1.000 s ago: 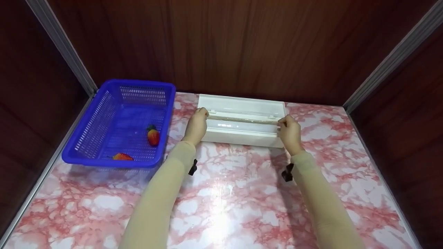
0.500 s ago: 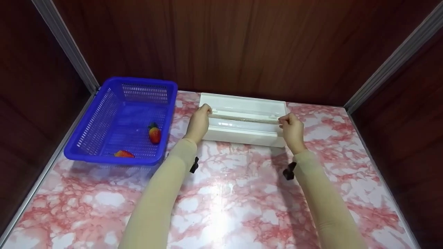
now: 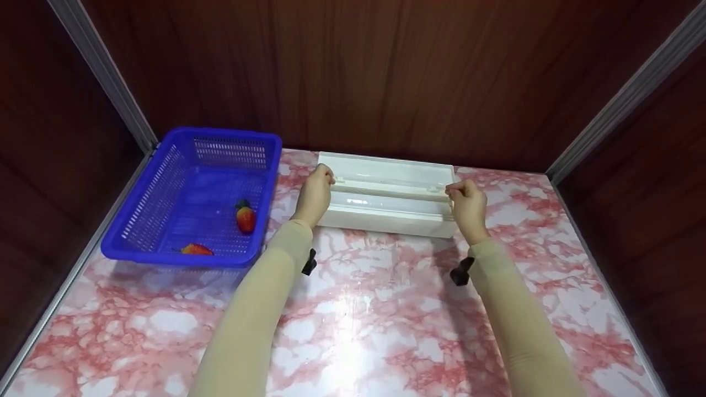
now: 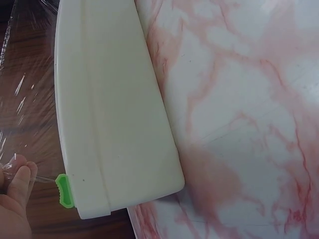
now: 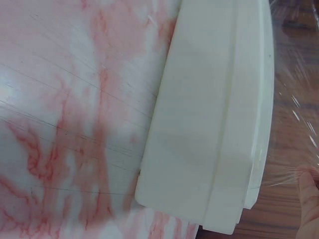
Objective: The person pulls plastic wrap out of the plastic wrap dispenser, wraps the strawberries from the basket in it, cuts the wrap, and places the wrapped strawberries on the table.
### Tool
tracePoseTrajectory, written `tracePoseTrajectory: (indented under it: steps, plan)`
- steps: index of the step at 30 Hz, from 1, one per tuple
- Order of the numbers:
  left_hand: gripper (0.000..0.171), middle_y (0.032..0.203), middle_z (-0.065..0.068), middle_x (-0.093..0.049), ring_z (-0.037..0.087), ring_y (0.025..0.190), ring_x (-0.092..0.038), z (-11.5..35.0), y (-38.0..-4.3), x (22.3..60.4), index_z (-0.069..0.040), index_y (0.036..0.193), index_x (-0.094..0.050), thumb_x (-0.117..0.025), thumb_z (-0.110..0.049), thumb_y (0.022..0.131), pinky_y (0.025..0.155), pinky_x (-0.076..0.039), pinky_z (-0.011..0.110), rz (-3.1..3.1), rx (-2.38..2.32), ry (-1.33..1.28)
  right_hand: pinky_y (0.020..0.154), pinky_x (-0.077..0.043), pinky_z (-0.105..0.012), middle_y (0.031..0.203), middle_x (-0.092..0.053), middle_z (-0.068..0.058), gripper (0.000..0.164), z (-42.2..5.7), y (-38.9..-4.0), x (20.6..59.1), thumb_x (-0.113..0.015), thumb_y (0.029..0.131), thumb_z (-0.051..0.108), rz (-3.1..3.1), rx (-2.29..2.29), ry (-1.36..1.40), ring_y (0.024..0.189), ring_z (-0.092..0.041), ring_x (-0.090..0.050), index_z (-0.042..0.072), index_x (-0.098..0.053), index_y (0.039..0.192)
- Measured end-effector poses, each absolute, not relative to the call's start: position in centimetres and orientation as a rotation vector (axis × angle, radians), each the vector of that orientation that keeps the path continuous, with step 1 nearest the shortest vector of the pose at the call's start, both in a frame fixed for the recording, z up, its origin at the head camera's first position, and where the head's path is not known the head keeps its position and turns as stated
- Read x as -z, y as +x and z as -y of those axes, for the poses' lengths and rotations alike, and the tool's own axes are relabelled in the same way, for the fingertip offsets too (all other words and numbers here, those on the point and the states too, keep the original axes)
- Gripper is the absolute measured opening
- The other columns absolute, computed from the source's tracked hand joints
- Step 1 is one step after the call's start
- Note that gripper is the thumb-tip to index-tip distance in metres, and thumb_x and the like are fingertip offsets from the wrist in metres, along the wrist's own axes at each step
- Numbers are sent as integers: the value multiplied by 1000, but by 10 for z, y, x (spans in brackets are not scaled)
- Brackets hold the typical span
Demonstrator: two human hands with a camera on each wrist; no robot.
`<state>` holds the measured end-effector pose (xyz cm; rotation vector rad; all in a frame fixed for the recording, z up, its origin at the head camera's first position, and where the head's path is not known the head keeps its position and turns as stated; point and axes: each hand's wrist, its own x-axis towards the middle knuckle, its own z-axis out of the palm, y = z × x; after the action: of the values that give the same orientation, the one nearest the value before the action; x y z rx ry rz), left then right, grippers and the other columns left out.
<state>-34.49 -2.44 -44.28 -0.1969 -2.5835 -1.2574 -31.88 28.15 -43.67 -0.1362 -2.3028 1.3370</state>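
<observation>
A white cling film dispenser (image 3: 386, 221) lies against the back wall with its lid raised, the roll showing inside. My left hand (image 3: 315, 193) pinches the film at the dispenser's left end. At the right end, my right hand (image 3: 468, 205) pinches the film's other side between thumb and fingers. The left wrist view shows clear cling film (image 4: 25, 94) pulled out beyond the dispenser's edge, beside a small green slider (image 4: 65, 190). Film creases converge at the right fingertips in the right wrist view, where only part of that hand (image 5: 310, 204) shows.
A blue plastic basket (image 3: 190, 257) stands to the left, holding one strawberry (image 3: 246, 219) near its right wall and another strawberry (image 3: 196, 250) near its front. The tabletop (image 3: 353, 309) has a red and white marbled pattern. Dark wood panels (image 3: 342, 71) enclose the sides and back.
My right hand has shifted slightly to the right, and the left has barely moved. The brownish strip seen between the hands has become paler. Basket and strawberries are unchanged.
</observation>
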Motion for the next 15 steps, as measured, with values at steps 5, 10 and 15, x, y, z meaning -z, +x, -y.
tracePoseTrajectory:
  steps: [5,10,15]
  plan:
    - [10,85,6,-61,19,82,-58,25,-346,440,-6,93,-50,-41,-3,88,74,-46,31,2556,1269,-201,65,-46,-10,84,-63,-19,9,-282,-320,434,-51,84,0,2281,-1381,-157,70,-7,-57,-5,-59,85]
    - [10,85,7,-62,20,84,-58,25,-347,437,-5,93,-51,-42,-4,89,76,-46,31,2550,1236,-206,67,-50,-13,82,-61,-16,8,-281,-322,430,-50,84,-3,2204,-1537,-184,69,-5,-58,-9,-56,85]
    - [9,85,6,-62,20,84,-58,25,-349,434,-5,93,-51,-43,-3,88,76,-46,32,2549,1229,-202,67,-51,-15,86,-61,-23,9,-277,-317,419,-50,83,-6,2147,-1611,-193,69,-8,-59,-13,-55,85]
